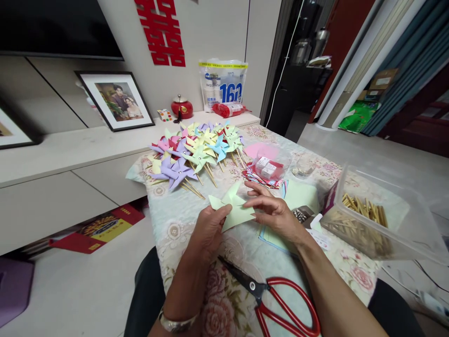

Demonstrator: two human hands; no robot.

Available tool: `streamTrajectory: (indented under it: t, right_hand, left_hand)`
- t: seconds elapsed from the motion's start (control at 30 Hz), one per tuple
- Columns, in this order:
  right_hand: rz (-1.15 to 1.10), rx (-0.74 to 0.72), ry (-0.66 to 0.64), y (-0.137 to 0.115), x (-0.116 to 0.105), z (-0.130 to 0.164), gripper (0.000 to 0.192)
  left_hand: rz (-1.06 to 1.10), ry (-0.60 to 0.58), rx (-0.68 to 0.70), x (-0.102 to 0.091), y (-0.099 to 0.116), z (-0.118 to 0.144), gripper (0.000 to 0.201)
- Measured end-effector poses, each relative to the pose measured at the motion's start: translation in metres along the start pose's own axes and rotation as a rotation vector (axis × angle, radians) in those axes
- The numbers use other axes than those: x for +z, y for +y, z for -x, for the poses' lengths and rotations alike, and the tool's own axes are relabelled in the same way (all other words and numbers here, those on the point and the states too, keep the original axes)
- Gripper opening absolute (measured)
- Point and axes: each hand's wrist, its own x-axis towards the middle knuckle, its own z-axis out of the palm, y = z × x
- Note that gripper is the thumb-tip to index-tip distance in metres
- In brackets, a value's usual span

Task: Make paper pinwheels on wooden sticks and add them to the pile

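Observation:
A pale green paper pinwheel (238,216), partly folded, is pinched at its middle by my left hand (209,229), thumb on top. My right hand (275,213) has its thumb and index finger at the paper's right edge, with the other fingers raised. One blade stands up, and another points left. Below my hands, red-handled scissors (258,286) lie on the flowered tablecloth (228,313). Several finished pinwheels (199,157) on sticks lie in a pile at the far left of the table. Under my right forearm are pale green paper sheets (300,195).
At right stands a clear plastic box (358,229) with short wooden sticks (368,213). Small metal pieces (300,215) lie near my right wrist. Beyond sit a red packet (268,168) and a small clear dish (303,167). A white cabinet (87,152) borders the table.

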Motion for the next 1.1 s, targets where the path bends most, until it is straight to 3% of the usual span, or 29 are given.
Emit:
streamTrajectory:
  t: [0.2,0.43,0.6,1.1]
  right_hand:
    - [0.062,0.044,-0.019,-0.004,0.003,0.0,0.008]
    - [0.103,0.113,0.003,0.0,0.009,0.0,0.009]
    - [0.137,0.109,0.029,0.001,0.013,-0.002,0.008]
    - [0.232,0.187,0.116,0.004,0.02,-0.002,0.008]
  left_hand:
    - [-0.041,0.035,0.03,0.0,-0.004,-0.002,0.03]
    - [-0.17,0.105,0.033,0.005,-0.004,0.001,0.037]
    - [-0.268,0.125,0.071,0.009,-0.003,0.003,0.029]
    - [-0.322,0.153,0.066,0.012,-0.004,0.001,0.023]
